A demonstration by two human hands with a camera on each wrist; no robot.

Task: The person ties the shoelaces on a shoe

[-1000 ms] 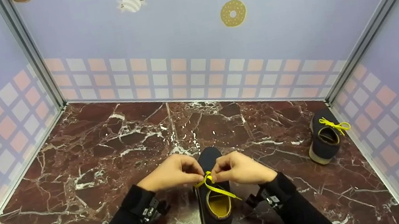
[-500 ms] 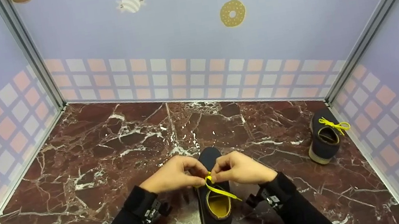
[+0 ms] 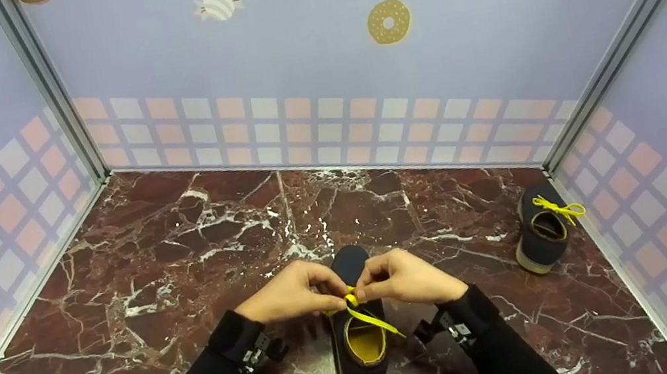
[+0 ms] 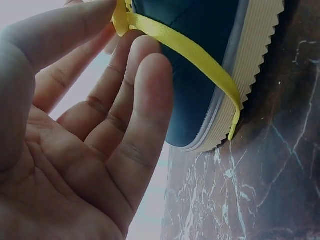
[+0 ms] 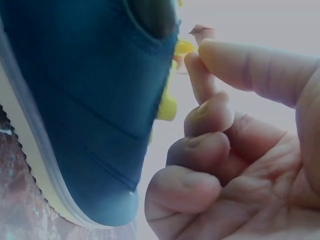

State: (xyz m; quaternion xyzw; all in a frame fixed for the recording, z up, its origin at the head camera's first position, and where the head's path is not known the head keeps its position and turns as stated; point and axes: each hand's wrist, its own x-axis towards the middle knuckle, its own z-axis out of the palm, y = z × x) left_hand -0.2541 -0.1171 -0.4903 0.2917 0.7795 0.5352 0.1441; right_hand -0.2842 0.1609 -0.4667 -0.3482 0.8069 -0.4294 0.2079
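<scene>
A dark shoe (image 3: 351, 263) with a yellow lining stands upright in front of me, toe pointing away. Its yellow shoelace (image 3: 373, 320) is knotted over the tongue, and one end trails back across the opening. My left hand (image 3: 294, 292) pinches the lace between thumb and index finger at the left of the knot; its other fingers stay loosely bent in the left wrist view. From the right side my right hand (image 3: 411, 278) pinches the lace close to the knot, remaining fingers curled in. In the left wrist view a lace end (image 4: 200, 57) hangs down the shoe's side.
A second dark shoe (image 3: 541, 252) with its yellow lace in a bow (image 3: 554, 207) stands at the right, near the side wall. Patterned panels (image 3: 324, 125) enclose the brown marbled surface (image 3: 194, 236) at the back and both sides.
The small lace loop by the knot has become smaller. My left hand has shifted slightly right and down, then my right hand slightly right. Both shoes stay in place.
</scene>
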